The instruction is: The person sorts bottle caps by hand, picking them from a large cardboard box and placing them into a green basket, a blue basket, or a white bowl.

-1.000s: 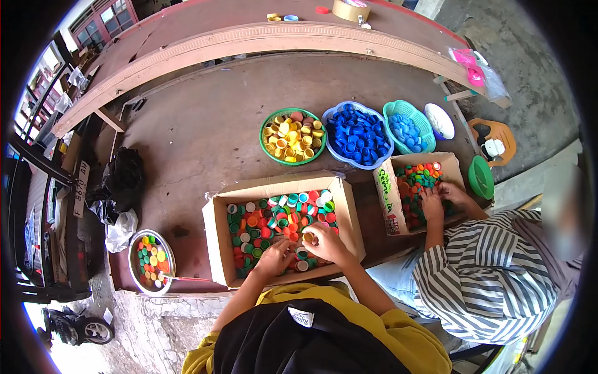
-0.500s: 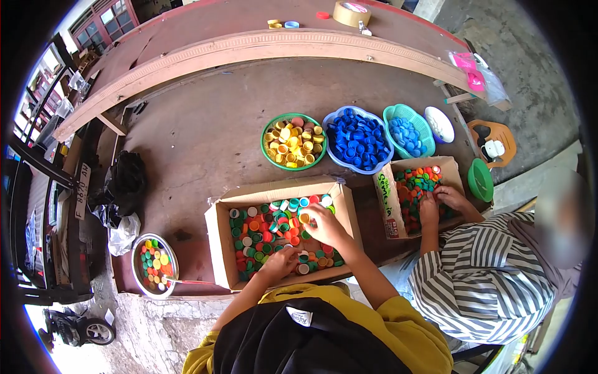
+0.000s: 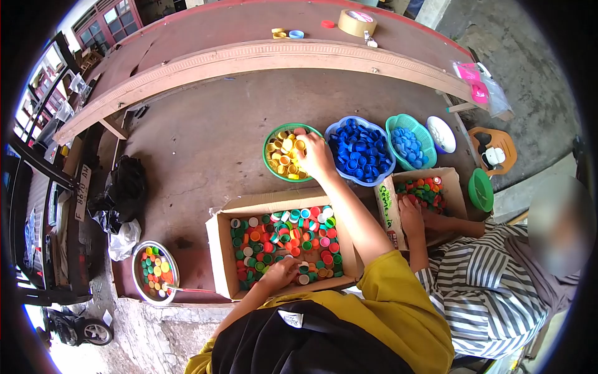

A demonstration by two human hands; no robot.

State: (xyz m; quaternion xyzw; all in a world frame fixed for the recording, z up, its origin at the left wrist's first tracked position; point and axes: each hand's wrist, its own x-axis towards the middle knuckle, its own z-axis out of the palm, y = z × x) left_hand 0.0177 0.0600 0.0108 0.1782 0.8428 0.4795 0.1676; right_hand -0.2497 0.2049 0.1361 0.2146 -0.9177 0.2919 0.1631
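My right hand is over the green basket of yellow and brown caps, fingers closed on a yellow bottle cap just above the pile. In the cardboard box in front of me, my left hand rests low among mixed bottle caps, mostly red, green, orange and white. Its fingers are curled together; whether a cap is between them is hidden.
Right of the green basket stand a basket of dark blue caps, a teal basket of light blue caps and a white bowl. A co-worker's hands work in a smaller box. A metal bowl holds caps at left.
My right hand has moved from the cardboard box up to the green basket, carrying the yellow cap. My left hand stays in the box. The co-worker's hands have shifted toward their box's near side.
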